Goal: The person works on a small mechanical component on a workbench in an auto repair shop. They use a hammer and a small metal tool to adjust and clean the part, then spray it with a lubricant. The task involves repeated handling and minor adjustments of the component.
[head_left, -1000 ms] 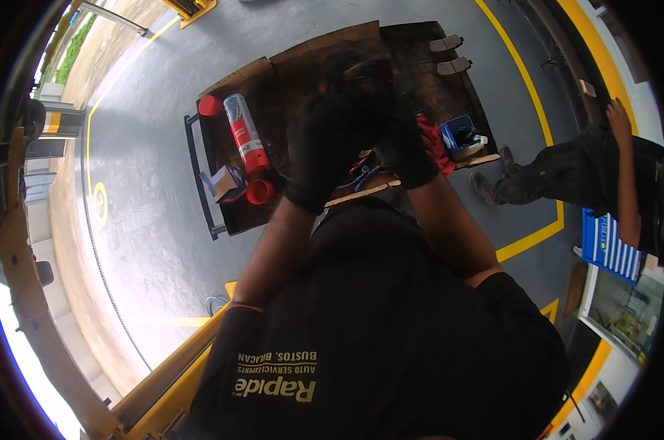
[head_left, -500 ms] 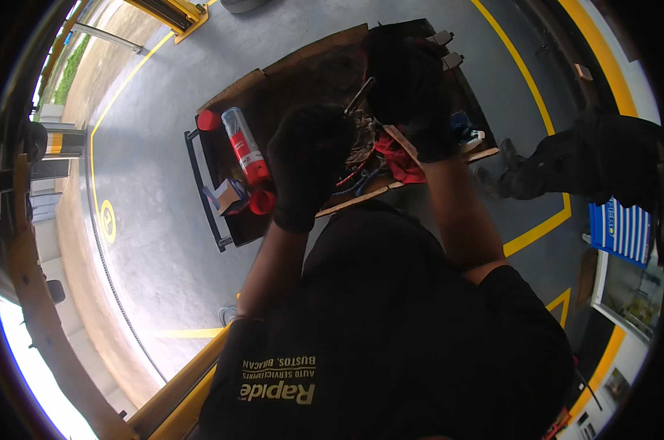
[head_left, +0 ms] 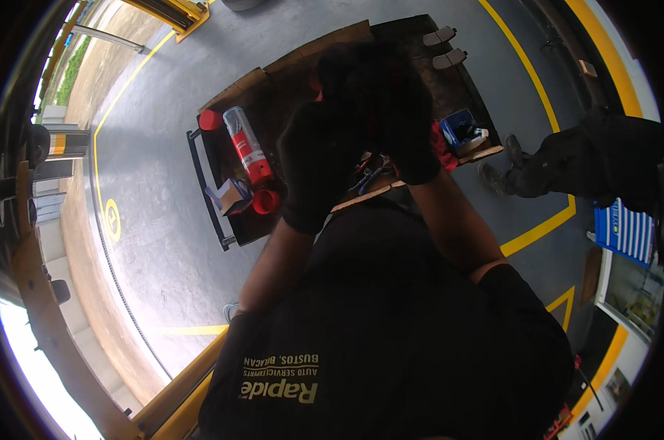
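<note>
Both my hands wear black gloves and meet over a dark, cardboard-lined tray. My left hand is closed, its fingertips lost against the dark glove beside it. My right hand reaches farther out, also curled closed. Whatever lies between them is too dark to make out; a bit of red shows at their far left edge. Two grey brake pads lie at the tray's far right corner. A red cloth is partly hidden by my right hand, with a blue box next to it.
At the tray's left lie a clear-and-red cylinder, a red cap, another red cap and a small torn carton. A person's dark-clothed leg stands right of the tray. A yellow post base rises at far left.
My hands have drawn together, the right one moving left and nearer. The metal rod that showed between them is hidden now. The brake pads and blue box have come more into sight.
</note>
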Tool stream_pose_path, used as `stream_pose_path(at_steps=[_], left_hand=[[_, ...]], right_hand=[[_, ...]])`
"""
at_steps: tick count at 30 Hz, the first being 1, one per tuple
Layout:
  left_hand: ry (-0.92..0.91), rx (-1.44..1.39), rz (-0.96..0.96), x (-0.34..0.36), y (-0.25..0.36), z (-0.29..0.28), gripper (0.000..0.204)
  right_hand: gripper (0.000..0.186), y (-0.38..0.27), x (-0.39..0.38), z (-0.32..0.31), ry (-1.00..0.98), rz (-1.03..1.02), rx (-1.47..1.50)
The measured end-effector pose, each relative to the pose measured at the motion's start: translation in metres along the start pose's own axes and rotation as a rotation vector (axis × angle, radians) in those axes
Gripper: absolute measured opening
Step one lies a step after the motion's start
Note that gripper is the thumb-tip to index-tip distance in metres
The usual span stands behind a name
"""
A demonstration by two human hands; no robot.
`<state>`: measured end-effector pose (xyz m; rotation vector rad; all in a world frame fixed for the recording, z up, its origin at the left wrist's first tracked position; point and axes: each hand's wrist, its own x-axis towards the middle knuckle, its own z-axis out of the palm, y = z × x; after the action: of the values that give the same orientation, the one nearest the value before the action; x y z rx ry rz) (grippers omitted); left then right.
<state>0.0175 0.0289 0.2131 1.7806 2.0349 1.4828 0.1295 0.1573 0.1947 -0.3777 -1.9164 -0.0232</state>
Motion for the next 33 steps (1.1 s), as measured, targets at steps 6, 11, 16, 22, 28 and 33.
stream_pose_path(at_steps=[6,11,16,22,28,33], left_hand=[[0.216,0.065,0.246,0.018,0.018,-0.007,0.041],[0.12,0.159,0.169,0.008,0.02,-0.01,0.031],[0.097,0.217,0.317,0.014,0.008,-0.009,0.033],[0.072,-0.003,0.124,0.012,0.006,-0.02,0.035],[0.154,-0.002,0.233,0.011,0.01,-0.017,0.04],[0.123,-0.016,0.167,0.018,0.022,-0.031,0.031]], right_hand=[[0.031,-0.006,-0.018,0.005,0.014,0.626,1.124],[0.033,0.0,-0.015,0.005,-0.119,0.22,0.402],[0.033,0.013,-0.019,0.016,0.016,-0.11,-0.197],[0.03,-0.015,0.011,0.003,-0.139,0.791,1.021],[0.037,0.004,0.005,0.0,-0.106,-0.067,-0.152],[0.034,0.009,-0.007,0.001,-0.052,-0.029,-0.087]])
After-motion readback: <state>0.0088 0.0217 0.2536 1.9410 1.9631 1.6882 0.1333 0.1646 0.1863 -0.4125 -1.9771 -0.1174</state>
